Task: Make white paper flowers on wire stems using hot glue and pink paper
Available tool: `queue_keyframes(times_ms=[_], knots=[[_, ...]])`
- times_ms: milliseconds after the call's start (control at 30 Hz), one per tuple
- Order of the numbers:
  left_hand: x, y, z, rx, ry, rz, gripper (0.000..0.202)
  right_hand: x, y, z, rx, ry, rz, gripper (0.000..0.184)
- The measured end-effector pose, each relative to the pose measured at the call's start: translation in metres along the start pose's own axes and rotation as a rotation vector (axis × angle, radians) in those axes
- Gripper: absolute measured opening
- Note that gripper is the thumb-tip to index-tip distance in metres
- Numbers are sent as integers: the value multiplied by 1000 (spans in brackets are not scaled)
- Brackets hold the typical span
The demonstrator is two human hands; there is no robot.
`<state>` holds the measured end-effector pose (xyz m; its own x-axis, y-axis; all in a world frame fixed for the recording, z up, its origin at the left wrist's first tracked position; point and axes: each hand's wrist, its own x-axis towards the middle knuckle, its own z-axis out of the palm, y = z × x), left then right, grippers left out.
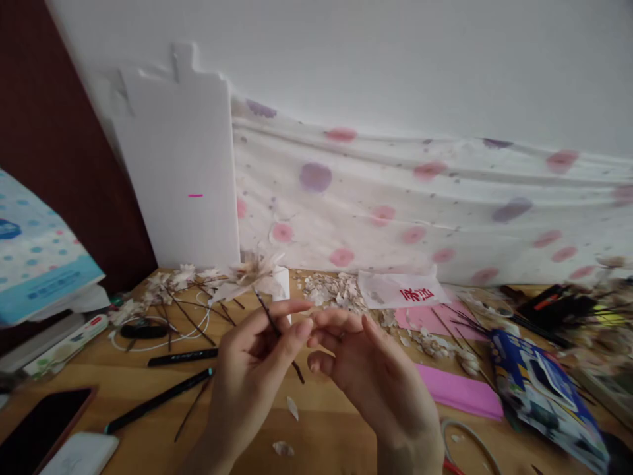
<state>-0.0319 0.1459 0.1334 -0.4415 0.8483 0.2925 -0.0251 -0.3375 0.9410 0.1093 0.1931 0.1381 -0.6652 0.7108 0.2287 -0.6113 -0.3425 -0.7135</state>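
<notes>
From where I stand, the left hand (247, 376) pinches a thin dark wire stem (268, 315) between thumb and fingers, its pale papery flower (252, 274) raised above the light wooden table (148, 448). The right hand (380, 396) is half-open just beside it, fingers gently curled, gripping nothing. A strip of pink crepe paper (459, 390) lies further right.

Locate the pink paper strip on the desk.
In the head view, the pink paper strip lies right of the person's right hand, beside a blue printed packet.
</notes>
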Motion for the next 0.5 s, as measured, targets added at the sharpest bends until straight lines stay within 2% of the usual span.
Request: queue_keyframes(times_ms=[67, 167, 300, 433, 500], knots=[[2, -1, -2, 40, -15, 86, 9, 0, 1, 2, -36, 8, 23, 37], [3, -2, -3, 96, 33, 198, 9, -1, 3, 4, -85, 6, 38, 41], [2, -1, -3, 44, 128, 153, 11, -7, 7, 6, -174, 33, 25, 39], [1, -1, -1, 15, 126, 135, 17, -12, 13, 2, -267, 20, -2, 40], [0, 0, 2, 26, 167, 138, 19, -13, 15, -2, -292, 2, -3, 41]])
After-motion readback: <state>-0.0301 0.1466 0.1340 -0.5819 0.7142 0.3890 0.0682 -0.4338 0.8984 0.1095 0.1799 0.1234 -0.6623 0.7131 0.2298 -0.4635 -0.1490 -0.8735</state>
